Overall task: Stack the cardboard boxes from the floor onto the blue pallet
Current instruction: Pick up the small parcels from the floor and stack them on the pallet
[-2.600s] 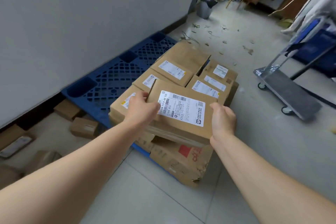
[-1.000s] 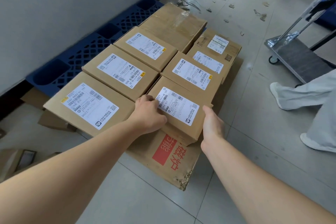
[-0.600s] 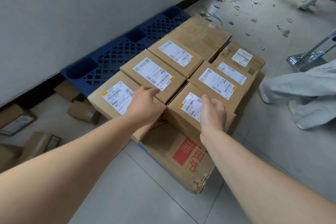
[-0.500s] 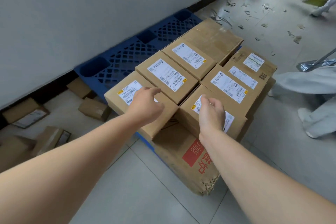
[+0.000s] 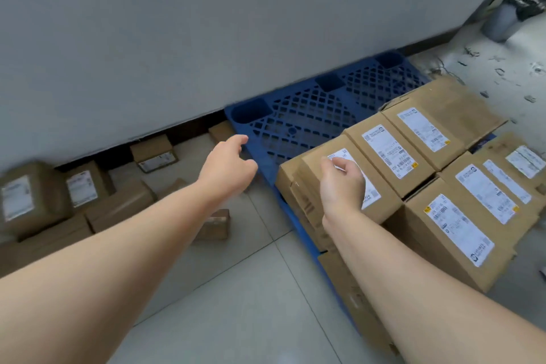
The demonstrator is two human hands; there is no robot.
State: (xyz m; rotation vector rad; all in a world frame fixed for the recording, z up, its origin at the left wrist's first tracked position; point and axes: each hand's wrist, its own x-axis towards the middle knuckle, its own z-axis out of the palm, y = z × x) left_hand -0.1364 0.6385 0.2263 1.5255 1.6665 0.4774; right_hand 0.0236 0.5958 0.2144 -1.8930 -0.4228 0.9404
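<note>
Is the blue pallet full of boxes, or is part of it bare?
Partly bare. The blue pallet shows open lattice along the wall; labelled boxes cover its near side.

Left hand (image 5: 229,164), right hand (image 5: 341,188) (loosely curled)

- One blue pallet (image 5: 310,115), at the far side.
- Two bare hands: one left hand (image 5: 227,165), one right hand (image 5: 342,186).
- Stacked boxes (image 5: 390,156) on the pallet, at the right: eight tops show, seven with a white label and one plain; the lower layers are mostly hidden.
- Loose boxes (image 5: 85,186), at the left: at least seven, blurred.
- One grey bin (image 5: 502,21), far right.
</note>
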